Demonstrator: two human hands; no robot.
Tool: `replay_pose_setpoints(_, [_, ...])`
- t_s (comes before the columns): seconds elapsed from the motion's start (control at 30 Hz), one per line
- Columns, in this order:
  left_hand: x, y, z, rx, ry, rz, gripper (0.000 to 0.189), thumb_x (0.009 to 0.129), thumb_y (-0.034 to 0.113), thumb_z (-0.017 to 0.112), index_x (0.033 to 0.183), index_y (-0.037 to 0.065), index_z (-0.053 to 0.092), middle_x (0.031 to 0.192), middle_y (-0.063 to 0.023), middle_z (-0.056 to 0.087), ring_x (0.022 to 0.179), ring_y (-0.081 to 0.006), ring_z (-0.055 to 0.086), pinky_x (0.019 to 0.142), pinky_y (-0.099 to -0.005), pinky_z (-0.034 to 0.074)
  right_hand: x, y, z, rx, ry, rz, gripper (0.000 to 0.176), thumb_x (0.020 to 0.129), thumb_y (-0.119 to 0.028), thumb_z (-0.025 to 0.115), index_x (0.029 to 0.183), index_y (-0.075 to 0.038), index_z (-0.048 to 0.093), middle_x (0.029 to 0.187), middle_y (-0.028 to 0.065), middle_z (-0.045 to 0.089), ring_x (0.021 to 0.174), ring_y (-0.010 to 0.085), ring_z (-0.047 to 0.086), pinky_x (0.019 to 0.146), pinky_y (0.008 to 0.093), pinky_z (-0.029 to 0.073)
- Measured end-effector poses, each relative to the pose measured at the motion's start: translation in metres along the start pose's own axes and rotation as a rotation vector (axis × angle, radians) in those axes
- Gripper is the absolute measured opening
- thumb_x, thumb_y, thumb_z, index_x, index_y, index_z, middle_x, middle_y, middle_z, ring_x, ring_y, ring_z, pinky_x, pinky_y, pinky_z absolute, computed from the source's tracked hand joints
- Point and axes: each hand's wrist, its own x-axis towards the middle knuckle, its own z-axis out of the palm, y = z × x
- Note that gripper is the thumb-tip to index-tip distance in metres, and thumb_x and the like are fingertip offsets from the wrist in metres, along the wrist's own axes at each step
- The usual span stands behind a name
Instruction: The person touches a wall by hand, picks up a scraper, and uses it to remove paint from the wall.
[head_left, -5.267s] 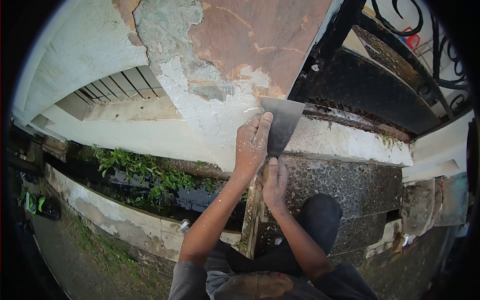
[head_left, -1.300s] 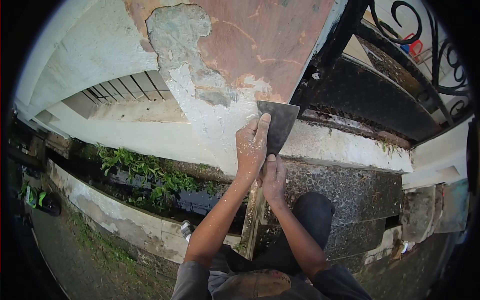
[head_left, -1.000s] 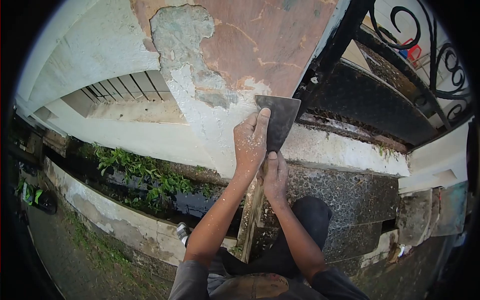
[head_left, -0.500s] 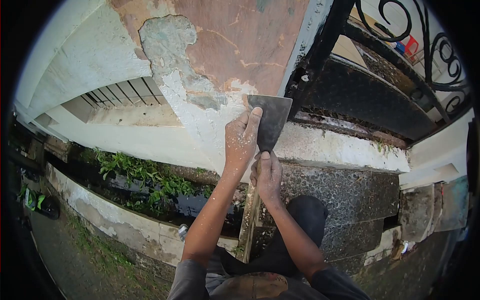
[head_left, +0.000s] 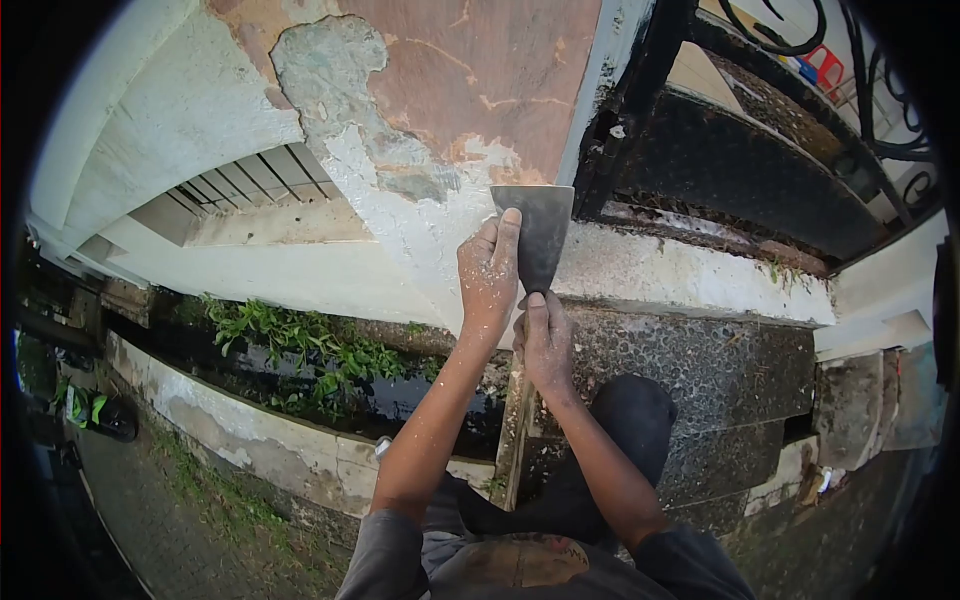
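A dark, flat scraper (head_left: 541, 235) has its wide edge against the lower part of a wall (head_left: 480, 80) where paint has flaked off, showing pinkish and grey patches. My left hand (head_left: 490, 270) grips the blade's left side, thumb lying on its face and the other fingers mostly hidden behind. Lower down, my right hand (head_left: 547, 345) is closed round the narrow end of the scraper, with the handle hidden inside it. White specks of dust cover both hands and forearms.
A black metal gate (head_left: 740, 165) stands at the right above a white ledge (head_left: 690, 275). Left of my arms runs a ditch with water and green plants (head_left: 300, 350), bordered by a low concrete wall (head_left: 250, 430). Rough paving (head_left: 720, 370) lies at the right.
The view has shifted slightly. The scraper has turned a little, its wide edge now nearly level, and both hands still hold it.
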Motion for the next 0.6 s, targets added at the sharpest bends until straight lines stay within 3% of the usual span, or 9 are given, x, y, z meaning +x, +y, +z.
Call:
replay_pose_setpoints(0.27, [0.002,-0.012,0.009,-0.185,0.022,-0.036,0.042,0.090,0.029,0.047,0.057,0.004,0.039,0.053,0.0031,0.033,0.052,-0.0058,0.027,0.045,-0.0261,0.025,0.003,-0.014,-0.017,-0.260,0.045,-0.081,0.033,0.090,-0.033,0.042,0.082,-0.002,0.049,0.051,-0.0013,0.040,0.046,0.0067,0.038,0.043,0.0250,0.032])
replay_pose_setpoints(0.3, [0.003,0.013,0.005,-0.180,0.037,-0.045,0.043,0.090,0.030,0.048,0.056,0.004,0.040,0.052,0.0029,0.033,0.052,-0.0059,0.027,0.044,-0.0264,0.025,0.004,-0.014,-0.016,-0.259,0.044,-0.087,0.033,0.090,-0.033,0.042,0.082,-0.002,0.049,0.051,-0.0011,0.040,0.046,0.0068,0.038,0.043,0.0251,0.032])
replay_pose_setpoints(0.4, [0.002,-0.016,0.009,-0.265,0.060,-0.054,0.044,0.089,0.031,0.048,0.056,0.004,0.040,0.050,0.0029,0.031,0.051,-0.0062,0.026,0.044,-0.0269,0.025,0.002,-0.010,-0.015,-0.282,0.019,-0.092,0.031,0.091,-0.031,0.042,0.082,-0.001,0.049,0.052,-0.0006,0.040,0.048,0.0069,0.038,0.044,0.0255,0.032])
replay_pose_setpoints(0.6, [0.005,-0.017,0.012,-0.215,0.094,-0.037,0.046,0.088,0.031,0.049,0.055,0.001,0.037,0.049,-0.0009,0.030,0.051,-0.0085,0.027,0.045,-0.0292,0.027,0.006,-0.014,-0.011,-0.307,0.036,-0.115,0.030,0.091,-0.029,0.040,0.082,-0.002,0.047,0.053,-0.0003,0.039,0.047,0.0069,0.037,0.044,0.0253,0.032])
